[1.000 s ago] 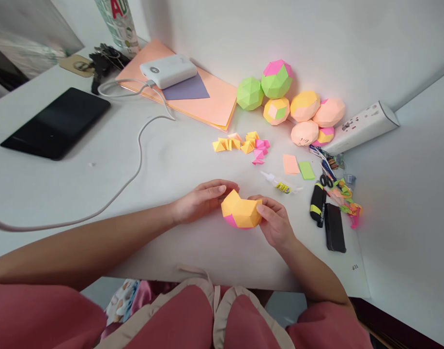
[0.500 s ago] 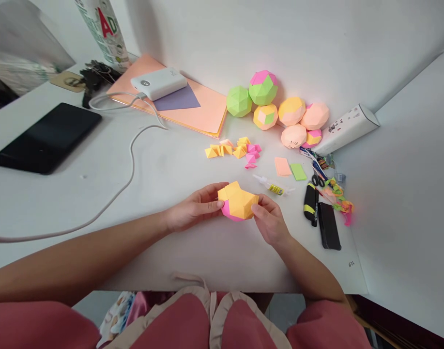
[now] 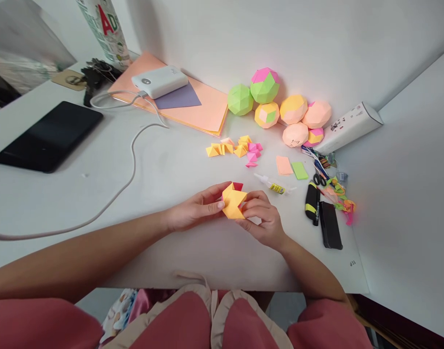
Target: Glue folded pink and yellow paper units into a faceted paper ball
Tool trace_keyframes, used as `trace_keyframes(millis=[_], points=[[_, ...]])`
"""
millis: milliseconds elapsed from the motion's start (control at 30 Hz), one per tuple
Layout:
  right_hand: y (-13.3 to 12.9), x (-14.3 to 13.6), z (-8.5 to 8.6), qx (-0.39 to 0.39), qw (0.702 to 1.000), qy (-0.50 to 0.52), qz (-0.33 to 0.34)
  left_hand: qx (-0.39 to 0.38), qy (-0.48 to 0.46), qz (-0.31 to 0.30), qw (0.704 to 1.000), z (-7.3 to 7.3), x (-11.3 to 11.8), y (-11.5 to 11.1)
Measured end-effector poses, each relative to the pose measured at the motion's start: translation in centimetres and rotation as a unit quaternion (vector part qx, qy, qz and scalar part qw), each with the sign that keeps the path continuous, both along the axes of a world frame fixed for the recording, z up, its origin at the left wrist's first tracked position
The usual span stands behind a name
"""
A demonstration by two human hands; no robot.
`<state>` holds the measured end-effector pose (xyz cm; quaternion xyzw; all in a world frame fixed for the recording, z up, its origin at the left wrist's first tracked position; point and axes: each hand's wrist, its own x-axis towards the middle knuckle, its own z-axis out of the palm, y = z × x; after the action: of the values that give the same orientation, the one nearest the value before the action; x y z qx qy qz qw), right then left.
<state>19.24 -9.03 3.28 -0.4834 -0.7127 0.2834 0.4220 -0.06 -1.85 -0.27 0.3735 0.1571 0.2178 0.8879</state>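
Note:
A partly open folded paper shape (image 3: 233,201), orange with pink and red showing, is held above the table near its front. My left hand (image 3: 198,209) grips its left side, thumb on the orange face. On its right side, the bent fingers and thumb of my right hand (image 3: 264,220) close on the edge. Beyond my hands lie small folded orange pieces (image 3: 222,149) and pink pieces (image 3: 253,155). A glue tube (image 3: 274,186) rests just past my right hand, with peach paper squares (image 3: 283,165) and green ones (image 3: 299,170) behind it.
Several paper balls (image 3: 264,86) stand against the wall beside a white box (image 3: 348,128). Scissors (image 3: 319,179), a marker (image 3: 312,199) and a black case (image 3: 329,225) lie right. A tablet (image 3: 47,137), power bank (image 3: 160,82) and cable (image 3: 133,160) are left.
The paper shape has turned, so its open notch now faces right and red shows at the top. My right hand has shifted its hold, with its fingers now bent around the right edge.

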Motion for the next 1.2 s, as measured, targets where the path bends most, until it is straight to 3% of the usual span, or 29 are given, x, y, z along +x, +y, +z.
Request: trace_keyframes(millis=[100,333,467,633,733,833,900,1200], points=[[0.0,0.0,-0.2,0.006,1.000,-0.028,0.011,0.021,0.005,0.010,1.000,-0.5,-0.1,0.0],[0.3,0.1,-0.1,-0.047,0.997,-0.064,0.027,0.182,0.040,0.072,0.980,-0.2,-0.1,-0.4],[0.0,0.0,0.1,-0.162,0.985,0.052,0.010,0.320,0.082,0.102,0.938,-0.3,-0.1,-0.7],[-0.2,-0.1,-0.5,-0.345,0.903,0.256,-0.003,0.448,0.144,0.125,0.874,-0.8,-0.2,-0.9],[-0.1,0.1,-0.8,-0.382,0.876,0.295,-0.003,0.411,0.130,0.098,0.897,-0.4,-0.4,-1.1],[0.0,0.2,-0.8,-0.403,0.864,0.303,0.019,0.280,0.115,0.035,0.952,0.1,-0.6,-1.1],[0.0,0.3,-0.8,-0.413,0.860,0.300,0.030,0.209,0.100,-0.006,0.973,0.3,-0.6,-0.9],[-0.1,0.0,-0.5,-0.449,0.848,0.275,0.055,0.168,0.065,-0.107,0.978,0.7,-0.6,-0.2]])
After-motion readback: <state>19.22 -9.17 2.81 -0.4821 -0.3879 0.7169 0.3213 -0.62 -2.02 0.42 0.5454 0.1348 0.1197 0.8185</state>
